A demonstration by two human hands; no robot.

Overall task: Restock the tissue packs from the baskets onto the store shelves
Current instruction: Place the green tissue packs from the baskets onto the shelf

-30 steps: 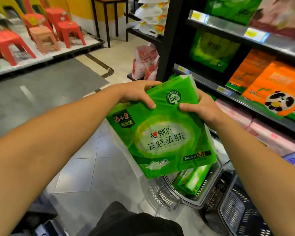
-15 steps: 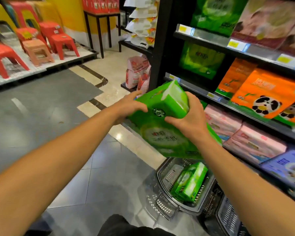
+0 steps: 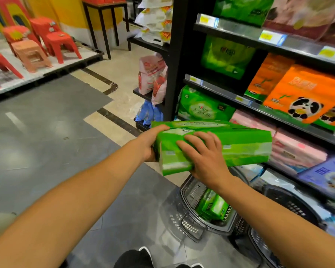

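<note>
Both hands hold the green tissue pack flat, level with the lower shelf: left hand curled round its end, right hand clamped over its side. Risk: soft wrap slips, or pack snags the shelf edge or the stocked green pack.

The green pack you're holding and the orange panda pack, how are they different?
The green pack lies flat in both hands, left hand and right hand; the orange panda pack stands upright on the shelf. One is green, the other orange with a panda. Both are shiny plastic-wrapped packs.
</note>
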